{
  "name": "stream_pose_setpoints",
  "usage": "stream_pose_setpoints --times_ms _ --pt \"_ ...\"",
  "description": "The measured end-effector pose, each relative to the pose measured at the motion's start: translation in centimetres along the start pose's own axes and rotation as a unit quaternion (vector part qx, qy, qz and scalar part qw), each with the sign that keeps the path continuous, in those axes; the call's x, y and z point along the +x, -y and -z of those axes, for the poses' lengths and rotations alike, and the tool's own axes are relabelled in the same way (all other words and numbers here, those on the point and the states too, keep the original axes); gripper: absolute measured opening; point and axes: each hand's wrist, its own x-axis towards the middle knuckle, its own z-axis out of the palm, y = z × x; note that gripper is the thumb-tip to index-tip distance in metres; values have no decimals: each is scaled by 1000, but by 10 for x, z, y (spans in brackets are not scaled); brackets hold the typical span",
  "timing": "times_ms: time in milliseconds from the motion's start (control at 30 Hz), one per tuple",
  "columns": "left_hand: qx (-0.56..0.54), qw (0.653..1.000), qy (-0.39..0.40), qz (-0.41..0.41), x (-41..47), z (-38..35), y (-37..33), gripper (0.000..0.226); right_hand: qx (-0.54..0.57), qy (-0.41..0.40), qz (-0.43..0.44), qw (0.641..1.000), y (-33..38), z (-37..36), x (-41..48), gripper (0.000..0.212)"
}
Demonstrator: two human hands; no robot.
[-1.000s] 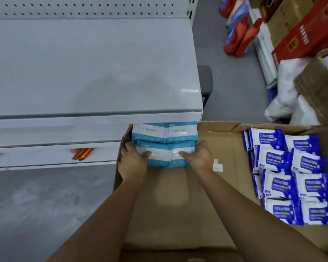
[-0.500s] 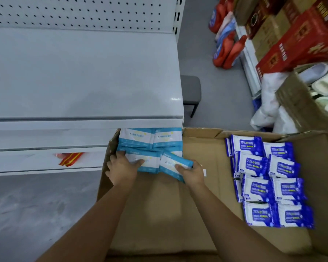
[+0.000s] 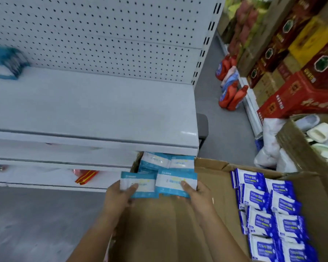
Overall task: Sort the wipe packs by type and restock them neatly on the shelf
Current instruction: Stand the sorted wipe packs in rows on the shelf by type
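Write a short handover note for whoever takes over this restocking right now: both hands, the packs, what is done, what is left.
Left hand grips a light-blue pack over the cardboard box.
Right hand grips a second light-blue pack beside it.
The other light-blue packs lie at the box's far left corner; dark-blue packs fill its right side.
Done: a blurred teal stack sits far left on the shelf.
Left: shelve the held packs, then the rest, sorted by type.
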Motion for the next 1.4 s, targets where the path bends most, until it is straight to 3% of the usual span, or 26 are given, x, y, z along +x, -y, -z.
stream_pose_setpoints --times_ms 133,367,533,700,1033,1400 --pt "-86 992 -69 -60 -47 87 -44 15 10 60 61 996 58 -73 -53 22" --pt "-211 957 -97 -172 -104 268 -135 18 56 126 184 973 154 -237 -169 17" --pt "-239 935 -134 -224 -123 393 -159 20 82 156 218 960 154 -335 -227 22" --pt "-242 927 -145 -248 -126 473 -157 20 66 172 211 960 136 -407 -250 23" --pt "-236 930 -166 -227 -40 531 -166 27 21 181 218 959 147 -492 -194 27" --pt "-203 936 -192 -215 106 580 -253 16 -29 187 190 963 199 -620 -42 19"
